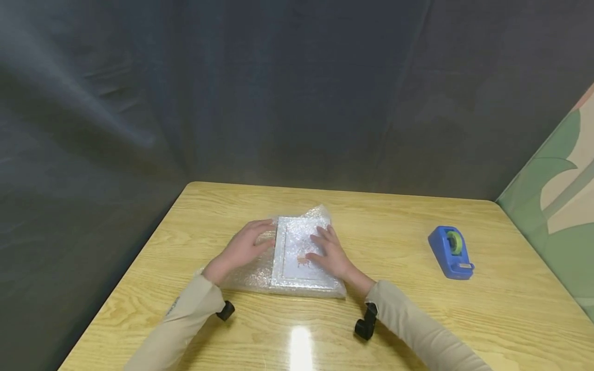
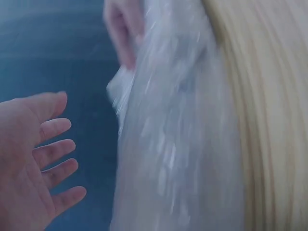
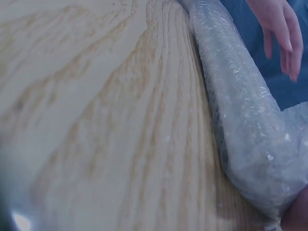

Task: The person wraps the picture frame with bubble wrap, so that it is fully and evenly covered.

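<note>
A light picture frame with a small orange figure on it lies flat, covered by clear bubble wrap. The wrap extends left of the frame, and a loose corner sticks up behind it. My left hand is over the wrap at the frame's left edge, fingers spread and holding nothing; the left wrist view shows this hand apart from the wrap. On the frame's right part lies my right hand with its fingers extended. In the right wrist view the wrapped edge looks thick and rounded.
A blue tape dispenser with a green roll stands on the right side of the wooden table. Behind the table hangs a dark curtain. A patterned panel borders the right side.
</note>
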`<state>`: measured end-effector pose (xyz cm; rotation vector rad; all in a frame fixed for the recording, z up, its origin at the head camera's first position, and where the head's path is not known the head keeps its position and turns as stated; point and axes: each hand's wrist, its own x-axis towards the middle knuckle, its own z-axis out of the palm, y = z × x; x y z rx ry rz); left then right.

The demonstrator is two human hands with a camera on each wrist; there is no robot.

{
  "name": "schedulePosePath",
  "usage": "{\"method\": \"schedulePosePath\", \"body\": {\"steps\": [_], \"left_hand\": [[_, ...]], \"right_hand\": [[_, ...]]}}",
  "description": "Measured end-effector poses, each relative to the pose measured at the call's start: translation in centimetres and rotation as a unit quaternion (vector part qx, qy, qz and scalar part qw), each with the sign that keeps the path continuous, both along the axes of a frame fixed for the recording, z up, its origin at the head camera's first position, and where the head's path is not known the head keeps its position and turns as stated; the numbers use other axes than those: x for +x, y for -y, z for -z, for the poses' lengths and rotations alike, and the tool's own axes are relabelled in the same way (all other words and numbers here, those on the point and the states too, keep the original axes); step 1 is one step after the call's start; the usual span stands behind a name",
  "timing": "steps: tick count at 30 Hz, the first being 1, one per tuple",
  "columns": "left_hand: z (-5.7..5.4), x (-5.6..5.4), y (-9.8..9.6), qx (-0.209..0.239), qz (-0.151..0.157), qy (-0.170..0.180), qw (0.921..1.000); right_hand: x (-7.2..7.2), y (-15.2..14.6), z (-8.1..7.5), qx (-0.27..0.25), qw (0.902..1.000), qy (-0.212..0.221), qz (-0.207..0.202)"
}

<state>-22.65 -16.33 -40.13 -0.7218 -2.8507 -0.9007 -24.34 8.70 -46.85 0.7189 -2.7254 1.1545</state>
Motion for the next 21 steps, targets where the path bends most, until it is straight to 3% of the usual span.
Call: {"method": "schedulePosePath", "body": {"steps": [5,13,17,21], "left_hand": [[-0.7,1.5,4.1,0.012,-0.044,0.035,0.9983],[0.0,3.9,9.7,0.032,-0.106,0.126,0.9858],[0.6,4.4,11.9,0.050,-0.120,0.177,0.9756],[1.2,4.8,13.1,0.086,-0.131,0.259,0.9531]], "right_hand": [[0.1,0.0,-0.1,-0.008,1.0000,-0.004,-0.005],[0.1,0.2,-0.1,-0.007,0.9999,-0.008,-0.004],[0.1,0.1,-0.1,-0.006,0.9999,-0.009,-0.002],[0.2,0.0,-0.1,-0.005,1.0000,-0.003,0.001]]}}
